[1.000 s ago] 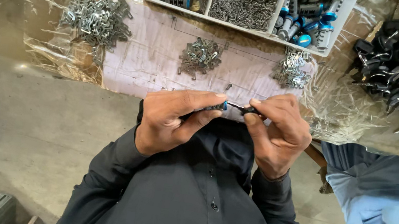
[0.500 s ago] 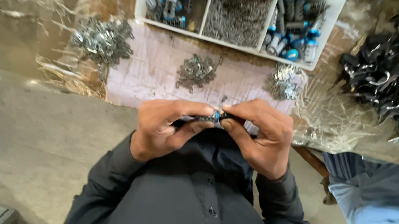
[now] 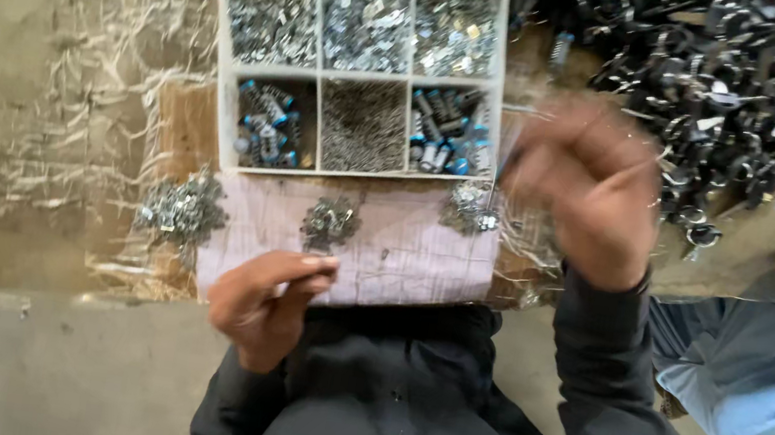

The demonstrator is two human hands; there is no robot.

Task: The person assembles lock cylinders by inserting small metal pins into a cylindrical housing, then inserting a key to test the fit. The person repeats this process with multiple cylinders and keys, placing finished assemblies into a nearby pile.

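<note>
Beside the tray (image 3: 225, 64), the blurred right hand (image 3: 579, 184) hangs half open; left hand (image 3: 267, 297) pinches shut

White six-compartment tray (image 3: 227, 64) holds sorted small metal parts.

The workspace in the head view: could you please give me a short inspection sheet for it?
Surface: pale paper sheet on a rough brown bench.
Job's things: white tray with six compartments of small metal parts; some in the lower corner compartments have blue ends.
Clutter: three small heaps of metal bits along the paper; big pile of black parts.
Hands: left hand fingers pinched at the paper's edge; right hand raised, blurred.
Cables: nothing seen.
Surroundings: blue sleeve at right.
</note>
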